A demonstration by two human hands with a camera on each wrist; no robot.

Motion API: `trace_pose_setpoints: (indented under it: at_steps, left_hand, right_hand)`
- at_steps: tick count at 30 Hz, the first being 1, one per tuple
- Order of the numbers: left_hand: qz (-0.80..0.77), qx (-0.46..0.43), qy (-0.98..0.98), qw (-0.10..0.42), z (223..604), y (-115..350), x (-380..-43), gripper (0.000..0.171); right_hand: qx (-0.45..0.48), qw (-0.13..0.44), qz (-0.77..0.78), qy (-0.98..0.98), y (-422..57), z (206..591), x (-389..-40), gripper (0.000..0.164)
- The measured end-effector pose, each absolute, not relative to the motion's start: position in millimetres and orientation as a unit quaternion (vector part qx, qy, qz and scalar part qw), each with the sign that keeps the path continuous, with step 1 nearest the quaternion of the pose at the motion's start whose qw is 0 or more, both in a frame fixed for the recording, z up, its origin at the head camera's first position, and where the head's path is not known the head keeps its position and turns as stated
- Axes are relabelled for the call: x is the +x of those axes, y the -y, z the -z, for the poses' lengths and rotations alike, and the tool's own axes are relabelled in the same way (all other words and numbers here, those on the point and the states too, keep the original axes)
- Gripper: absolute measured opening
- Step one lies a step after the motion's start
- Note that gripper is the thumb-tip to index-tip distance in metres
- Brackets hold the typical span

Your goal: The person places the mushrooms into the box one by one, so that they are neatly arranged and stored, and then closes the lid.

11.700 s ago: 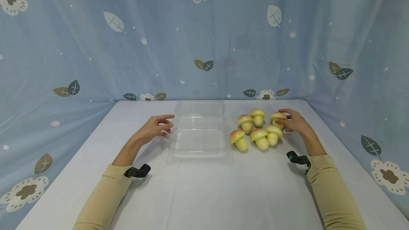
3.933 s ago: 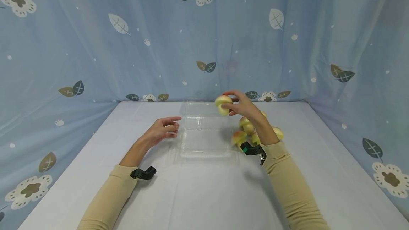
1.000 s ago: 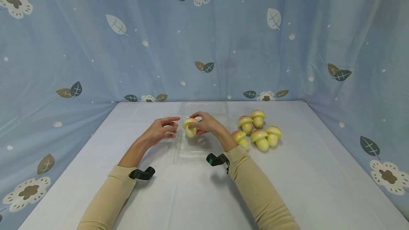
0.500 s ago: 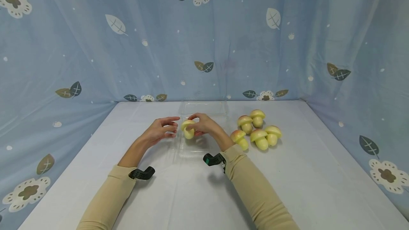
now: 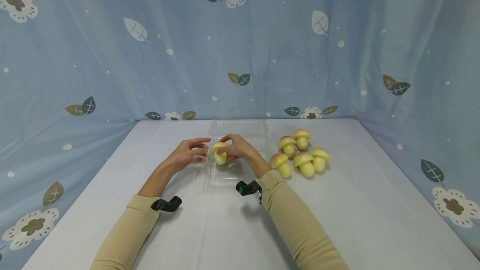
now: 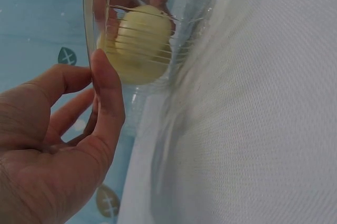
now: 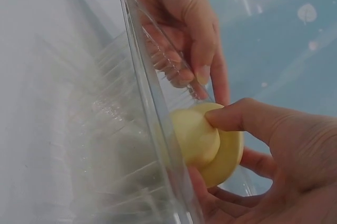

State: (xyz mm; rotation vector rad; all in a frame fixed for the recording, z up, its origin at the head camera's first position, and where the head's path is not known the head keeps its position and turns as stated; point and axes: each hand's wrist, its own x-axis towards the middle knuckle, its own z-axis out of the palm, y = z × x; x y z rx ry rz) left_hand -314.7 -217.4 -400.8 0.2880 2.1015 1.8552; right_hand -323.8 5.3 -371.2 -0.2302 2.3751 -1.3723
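Note:
My right hand (image 5: 239, 146) pinches a yellow toy mushroom (image 5: 219, 157) by its cap and stem, low inside the left part of a clear plastic container (image 5: 234, 177). The right wrist view shows the thumb on the mushroom (image 7: 197, 134), with other fingers beneath and behind it. At the container's left edge, my left hand (image 5: 185, 154) pinches the rim between thumb and finger. Through the clear wall in the left wrist view, the mushroom (image 6: 145, 34) shows just beyond that thumb. The container's lid (image 5: 240, 127) stands open at the back.
Several more toy mushrooms, such as one with a reddish cap (image 5: 280, 165), lie grouped right of the container on the white tablecloth (image 5: 240, 228). Blue patterned curtain (image 5: 168, 53) encloses the back and sides. A black wrist camera (image 5: 248, 188) hangs under the right forearm.
Earlier, my right hand took the mushroom from the group's right end and carried it left over the container. In the last second it has lowered slightly further left. My left hand has stayed put.

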Motion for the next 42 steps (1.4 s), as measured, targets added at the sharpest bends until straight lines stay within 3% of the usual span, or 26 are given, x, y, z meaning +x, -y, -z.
trace_pose_setpoints:
  at_steps: [42]
  left_hand:
    - [-0.638,0.086,-0.754,0.129,403.5,213.7,-314.8,0.054]
  right_hand:
    - [-0.090,0.183,0.489,-0.848,-4.6,372.5,-321.4,0.051]
